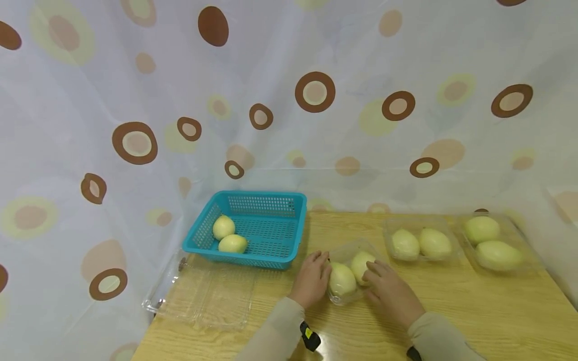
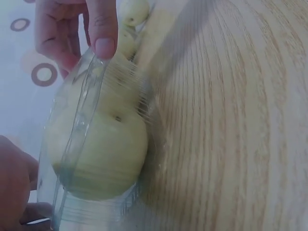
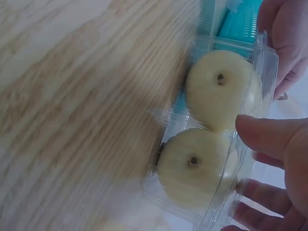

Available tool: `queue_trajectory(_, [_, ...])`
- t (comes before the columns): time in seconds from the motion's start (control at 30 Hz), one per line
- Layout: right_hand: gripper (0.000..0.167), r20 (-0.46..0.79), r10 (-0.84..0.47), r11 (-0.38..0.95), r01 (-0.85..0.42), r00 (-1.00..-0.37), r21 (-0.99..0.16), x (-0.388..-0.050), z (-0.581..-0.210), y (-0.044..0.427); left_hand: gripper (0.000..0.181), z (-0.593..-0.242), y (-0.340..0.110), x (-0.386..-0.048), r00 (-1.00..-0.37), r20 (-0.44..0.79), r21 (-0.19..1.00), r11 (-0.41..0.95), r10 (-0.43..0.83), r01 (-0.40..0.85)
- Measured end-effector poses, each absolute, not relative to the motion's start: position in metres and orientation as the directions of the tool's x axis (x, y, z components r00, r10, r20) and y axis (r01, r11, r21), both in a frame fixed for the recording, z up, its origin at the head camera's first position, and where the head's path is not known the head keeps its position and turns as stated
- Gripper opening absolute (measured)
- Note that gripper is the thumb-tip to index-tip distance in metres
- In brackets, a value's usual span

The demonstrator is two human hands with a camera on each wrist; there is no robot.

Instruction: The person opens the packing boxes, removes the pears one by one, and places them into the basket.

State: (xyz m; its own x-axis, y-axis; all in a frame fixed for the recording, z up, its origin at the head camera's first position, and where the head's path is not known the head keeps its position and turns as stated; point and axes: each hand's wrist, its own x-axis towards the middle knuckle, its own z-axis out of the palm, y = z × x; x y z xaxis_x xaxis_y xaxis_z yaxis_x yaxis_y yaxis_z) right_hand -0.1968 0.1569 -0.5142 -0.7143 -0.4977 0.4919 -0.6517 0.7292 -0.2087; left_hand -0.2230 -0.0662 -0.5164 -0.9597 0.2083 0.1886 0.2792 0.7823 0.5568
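A clear plastic clamshell box with two pale yellow fruits inside lies on the wooden table between my hands. Its lid appears down over them; the doubled rim shows along the box. My left hand holds the left end, with its fingers partly hidden in the left wrist view. At the right end, my right hand grips the rim, its thumb on the edge and the fingers across the top. Each fruit shows a small dark end mark in the right wrist view.
A blue basket with two more fruits stands at the back left. Before it lies an open clear clamshell box. Two clear boxes with fruits, one nearer and one farther right, stand beside the patterned curtain.
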Motion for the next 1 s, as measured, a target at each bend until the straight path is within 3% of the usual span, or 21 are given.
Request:
queue_trajectory(0.33, [0.032,0.471,-0.406,0.834,-0.528,-0.783,-0.160,-0.187,-0.516,0.135,0.043,-0.507,-0.060,-0.215,-0.958,0.199,0.457,0.846,0.206,0.276])
queue_trajectory(0.67, [0.033,0.456,-0.339,0.890,-0.438,-0.823,-0.129,-0.185,-0.513,0.115,0.035,-0.508,-0.063,-0.207,-0.926,0.274,0.406,0.842,0.259,0.355])
queue_trajectory(0.8, [0.034,0.451,-0.350,0.879,-0.454,-0.821,-0.143,-0.186,-0.513,0.117,0.031,-0.507,-0.066,-0.199,-0.914,0.320,0.468,0.798,0.248,0.380])
queue_trajectory(1.0, [0.042,0.529,-0.402,0.799,-0.569,-0.747,-0.195,-0.188,-0.501,0.145,0.023,-0.508,-0.075,-0.181,-0.927,0.361,0.648,0.688,0.103,0.328])
